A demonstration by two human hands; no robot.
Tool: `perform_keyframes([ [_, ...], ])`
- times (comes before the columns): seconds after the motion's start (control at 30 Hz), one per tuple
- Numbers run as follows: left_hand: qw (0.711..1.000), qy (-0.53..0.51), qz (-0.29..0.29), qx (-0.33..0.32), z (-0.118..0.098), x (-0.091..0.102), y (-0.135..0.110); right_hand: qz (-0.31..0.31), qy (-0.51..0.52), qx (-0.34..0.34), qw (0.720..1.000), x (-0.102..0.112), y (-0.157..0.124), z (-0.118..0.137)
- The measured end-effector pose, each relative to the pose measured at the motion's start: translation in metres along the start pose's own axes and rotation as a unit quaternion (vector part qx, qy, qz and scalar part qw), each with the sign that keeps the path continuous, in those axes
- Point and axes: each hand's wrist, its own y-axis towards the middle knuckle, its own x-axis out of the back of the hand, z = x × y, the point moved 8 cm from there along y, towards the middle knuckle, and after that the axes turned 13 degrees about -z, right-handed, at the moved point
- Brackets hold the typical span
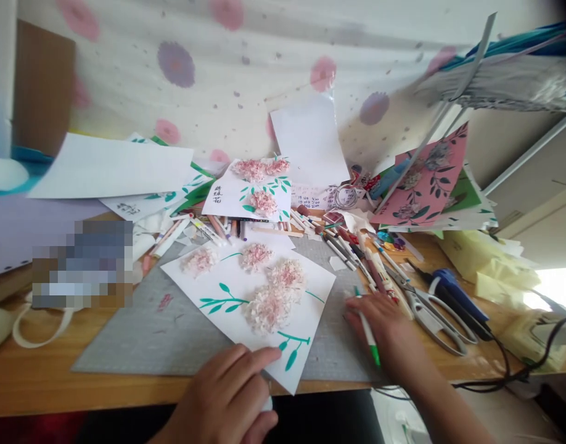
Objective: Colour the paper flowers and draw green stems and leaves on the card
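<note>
A white sheet of paper [181, 277] lies tilted on a grey cutting mat [139, 333]. Fluffy pale-pink flower clusters [269, 305] are raised on it, with green leaves and stems [290, 357] drawn around them. My left hand [230, 394] is at the sheet's lower edge, its index finger stretched out by the lowest leaves. The other fingers curl in, and a small pale thing between them and the thumb is too hidden to name. To the right of the sheet, my right hand [385, 330] holds a white marker with a green end [370, 342] low over the mat.
Scissors [433, 314] and a blue-and-black corded tool [459, 296] lie at right. Several markers [343, 246] crowd behind the mat. A finished flower card [232, 191] leans at the back, a pink one [422, 179] at right. Black cables [505, 376] hang over the edge.
</note>
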Motion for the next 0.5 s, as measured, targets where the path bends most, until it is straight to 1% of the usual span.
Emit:
perform_keyframes([
  [0.03,1.000,0.009,0.006,0.000,0.002,-0.003,0.001,-0.032,-0.004,-0.026,0.999,0.009,-0.001,-0.009],
  [0.07,1.000,0.018,0.020,0.002,0.004,-0.006,0.003,-0.058,0.015,-0.056,0.997,0.017,0.000,-0.015],
  [0.1,0.998,0.024,0.049,0.007,0.006,-0.010,0.004,-0.077,0.052,-0.092,0.991,0.023,0.001,-0.018],
  [0.17,0.996,0.036,0.086,0.015,0.010,-0.013,0.005,-0.078,0.178,-0.143,0.971,0.022,0.007,-0.011],
  [0.2,0.995,0.042,0.091,0.015,0.011,-0.014,0.006,-0.056,0.247,-0.139,0.957,0.017,0.013,0.000],
  [0.23,0.995,0.048,0.085,0.012,0.011,-0.013,0.006,-0.040,0.293,-0.133,0.946,0.011,0.019,0.011],
  [0.3,0.995,0.055,0.085,0.000,0.011,-0.015,0.003,0.006,0.349,-0.164,0.922,-0.008,0.027,0.025],
  [0.33,0.995,0.056,0.085,-0.006,0.011,-0.016,0.001,0.031,0.379,-0.197,0.904,-0.020,0.029,0.028],
  [0.43,0.993,0.067,0.094,-0.013,0.013,-0.023,-0.005,0.082,0.484,-0.304,0.816,-0.054,0.025,0.029],
  [0.47,0.992,0.075,0.096,-0.015,0.013,-0.024,-0.006,0.090,0.507,-0.326,0.793,-0.062,0.022,0.029],
  [0.5,0.992,0.084,0.095,-0.017,0.014,-0.025,-0.006,0.095,0.516,-0.339,0.781,-0.068,0.019,0.029],
])
